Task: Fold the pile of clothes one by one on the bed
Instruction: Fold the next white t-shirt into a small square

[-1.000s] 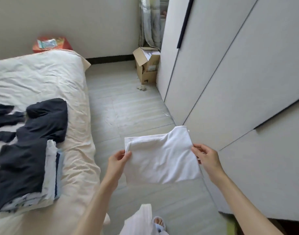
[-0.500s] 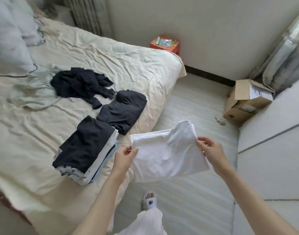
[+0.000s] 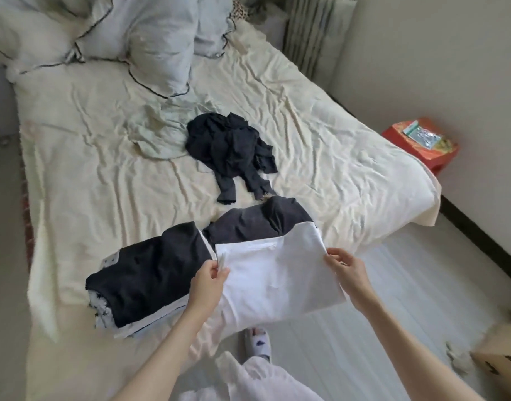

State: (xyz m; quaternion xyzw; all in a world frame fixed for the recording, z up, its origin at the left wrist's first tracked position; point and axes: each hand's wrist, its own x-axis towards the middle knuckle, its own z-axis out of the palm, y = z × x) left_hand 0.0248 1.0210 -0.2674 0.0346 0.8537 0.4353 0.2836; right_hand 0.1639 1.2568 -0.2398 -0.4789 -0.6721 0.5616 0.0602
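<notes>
1. Left hand (image 3: 208, 286) pinches the left edge of a folded white garment (image 3: 277, 282), thumb and fingers curled round the cloth.
2. Right hand (image 3: 348, 272) pinches the garment's right edge near its upper corner, fingers curled on it.
3. The white garment hangs between the two hands above the near edge of the bed (image 3: 103, 175). Its upper edge overlaps the view of a folded dark grey piece (image 3: 260, 219) lying on the sheet behind it; contact between the two cannot be told.
4. Just left of the garment: a stack of folded clothes (image 3: 144, 282), dark item on top, pale and star-patterned layers showing at its lower edges. The left hand partly covers the stack's right corner.
5. Further up the bed, apart from the stack: a crumpled black garment (image 3: 228, 146), unfolded, lying partly against a rumpled pale green cloth (image 3: 158, 134).
6. Pillows (image 3: 150, 44) at the head of the bed.
7. Red box (image 3: 422, 143) on the floor beside the bed's right side, against the wall.
8. Cardboard box (image 3: 500, 351) at the lower right edge, cut off by the frame.
9. One slippered foot (image 3: 258, 341) on the floor below the garment.
</notes>
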